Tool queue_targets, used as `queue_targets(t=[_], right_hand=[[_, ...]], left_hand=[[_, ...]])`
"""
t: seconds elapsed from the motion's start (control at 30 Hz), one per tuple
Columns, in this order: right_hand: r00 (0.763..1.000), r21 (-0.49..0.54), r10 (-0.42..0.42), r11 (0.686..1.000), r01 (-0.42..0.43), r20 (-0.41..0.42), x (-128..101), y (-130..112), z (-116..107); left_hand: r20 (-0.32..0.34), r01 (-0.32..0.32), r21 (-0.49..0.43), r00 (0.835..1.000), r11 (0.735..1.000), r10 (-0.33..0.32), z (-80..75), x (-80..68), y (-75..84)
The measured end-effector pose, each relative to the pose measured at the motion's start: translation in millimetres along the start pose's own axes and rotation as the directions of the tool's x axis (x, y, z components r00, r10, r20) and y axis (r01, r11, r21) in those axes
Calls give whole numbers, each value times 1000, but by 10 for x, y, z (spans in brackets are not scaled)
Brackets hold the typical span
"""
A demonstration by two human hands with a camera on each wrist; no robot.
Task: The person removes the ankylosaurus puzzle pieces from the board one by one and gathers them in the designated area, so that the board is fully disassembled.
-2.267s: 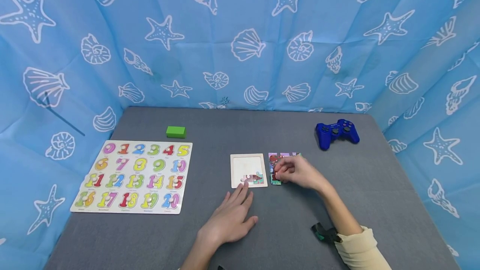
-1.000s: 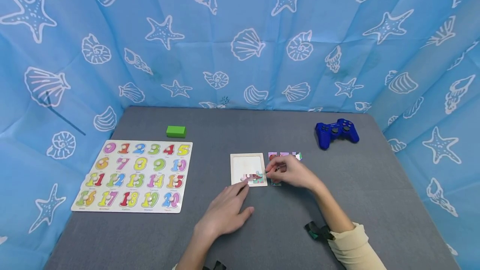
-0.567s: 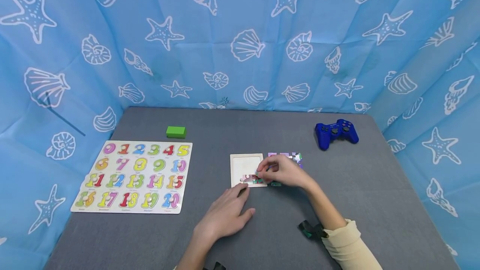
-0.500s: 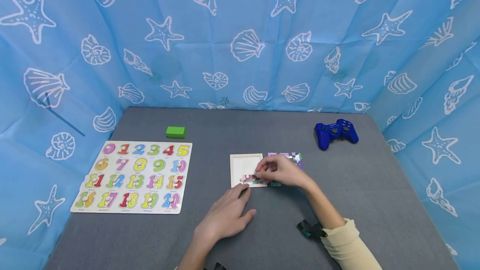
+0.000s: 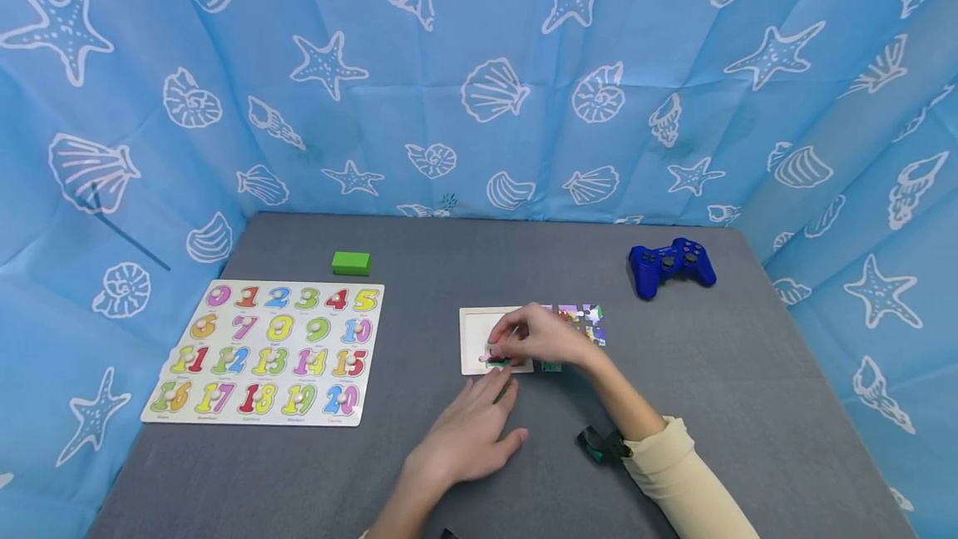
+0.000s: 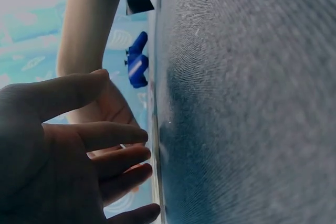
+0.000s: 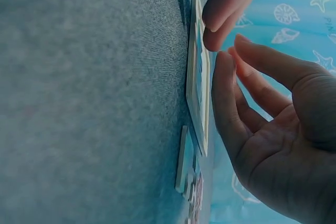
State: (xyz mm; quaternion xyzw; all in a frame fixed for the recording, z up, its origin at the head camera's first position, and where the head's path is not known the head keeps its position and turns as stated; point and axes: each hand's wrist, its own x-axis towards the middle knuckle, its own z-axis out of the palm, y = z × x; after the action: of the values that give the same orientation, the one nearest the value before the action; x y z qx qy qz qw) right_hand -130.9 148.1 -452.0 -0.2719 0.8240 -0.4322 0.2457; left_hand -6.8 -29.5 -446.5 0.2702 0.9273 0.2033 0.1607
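Over the lower edge of the small wooden puzzle tray [image 5: 471, 331], the right hand [image 5: 540, 337] reaches in from the right with its fingers bent down onto a jigsaw piece [image 5: 497, 362] at the tray's near rim; from the head view the fingertips cover most of the piece, so whether they pinch it or only press it flat cannot be told, and the right wrist view shows straightish fingers [image 7: 229, 98] standing just off the tray's [image 7: 198, 85] face with nothing plainly held between them. The piece reads as a thin, stiff, light card or wood cut-out, likely to slide on the smooth tray and best taken by its edges between thumb and fingertip, or pushed flat from above. The left hand [image 5: 473, 429] lies palm down on the grey cloth table [image 5: 718, 389], fingers straight and relaxed, holding nothing, its fingertips just short of the tray's near edge. Loose pieces [image 5: 582, 316] lie just right of the tray, partly behind the right hand; one edge-on piece [image 7: 181, 159] shows in the wrist view. Well apart lie a number board [image 5: 269, 352], a green block [image 5: 351, 263] and a blue game controller [image 5: 672, 264]
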Motion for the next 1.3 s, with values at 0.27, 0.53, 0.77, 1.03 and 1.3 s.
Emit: queue_targets(t=[0.27, 0.53, 0.77, 1.03, 1.3], right_hand=[[997, -33, 59, 998, -57, 59, 93, 9, 32], [997, -29, 57, 998, -55, 60, 112, 1, 62], [997, -51, 58, 997, -56, 41, 109, -17, 71], [997, -43, 57, 998, -55, 43, 98, -17, 80], [999, -88, 43, 995, -42, 10, 80, -23, 92]], left_hand=[[51, 26, -45, 998, 999, -24, 21, 35, -5], [42, 24, -58, 999, 998, -21, 25, 41, -12], [45, 26, -70, 999, 997, -23, 17, 46, -14], [19, 14, -69, 1000, 998, -13, 21, 41, -20], [8, 13, -57, 1000, 998, -13, 34, 37, -27]])
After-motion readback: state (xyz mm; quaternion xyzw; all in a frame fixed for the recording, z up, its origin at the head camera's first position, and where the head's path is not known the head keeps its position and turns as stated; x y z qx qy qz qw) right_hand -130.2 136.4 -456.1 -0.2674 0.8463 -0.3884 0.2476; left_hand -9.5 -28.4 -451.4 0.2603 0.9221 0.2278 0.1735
